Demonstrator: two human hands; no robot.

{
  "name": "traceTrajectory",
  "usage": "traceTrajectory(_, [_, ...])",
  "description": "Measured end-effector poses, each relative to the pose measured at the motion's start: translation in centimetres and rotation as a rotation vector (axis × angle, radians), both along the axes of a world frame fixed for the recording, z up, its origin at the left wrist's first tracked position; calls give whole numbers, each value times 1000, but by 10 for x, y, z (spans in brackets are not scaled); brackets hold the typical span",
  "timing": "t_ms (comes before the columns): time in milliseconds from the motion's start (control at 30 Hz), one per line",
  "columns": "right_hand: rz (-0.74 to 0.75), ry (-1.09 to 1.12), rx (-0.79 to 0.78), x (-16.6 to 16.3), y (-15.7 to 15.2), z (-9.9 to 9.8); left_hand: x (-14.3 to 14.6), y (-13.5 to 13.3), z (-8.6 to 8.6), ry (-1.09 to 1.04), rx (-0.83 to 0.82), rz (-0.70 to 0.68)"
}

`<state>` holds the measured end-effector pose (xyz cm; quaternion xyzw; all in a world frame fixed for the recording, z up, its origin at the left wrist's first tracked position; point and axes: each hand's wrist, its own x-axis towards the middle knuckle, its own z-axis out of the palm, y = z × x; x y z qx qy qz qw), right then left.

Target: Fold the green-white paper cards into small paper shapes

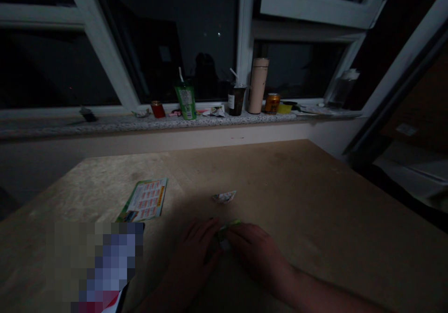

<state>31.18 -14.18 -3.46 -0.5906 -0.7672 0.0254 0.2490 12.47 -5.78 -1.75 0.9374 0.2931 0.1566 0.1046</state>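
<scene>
Both hands rest on a wooden table in dim light. My left hand and my right hand meet over a small piece of paper with a green edge, fingers pressed down on it and pinching it between them. Most of that paper is hidden under the fingers. A small folded paper piece lies on the table just beyond the hands. A printed green and orange leaflet lies flat to the left.
A stone windowsill runs along the back under dark windows, holding a green drink pouch, a dark cup with a straw, a tall beige flask, small cans and scraps. A blurred patch covers the table's near left.
</scene>
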Motion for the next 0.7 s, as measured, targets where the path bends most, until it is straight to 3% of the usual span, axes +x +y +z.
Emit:
traceTrajectory(200, [-71,-39,-19,1,0,-3,-3,-4,1,-40,3,-105])
traceTrajectory(500, [55,183,39,3,2,-1,-4,-14,11,-80,84,-273])
traceTrajectory(700, [229,234,41,20,5,13,-4,-14,18,-35,54,-259])
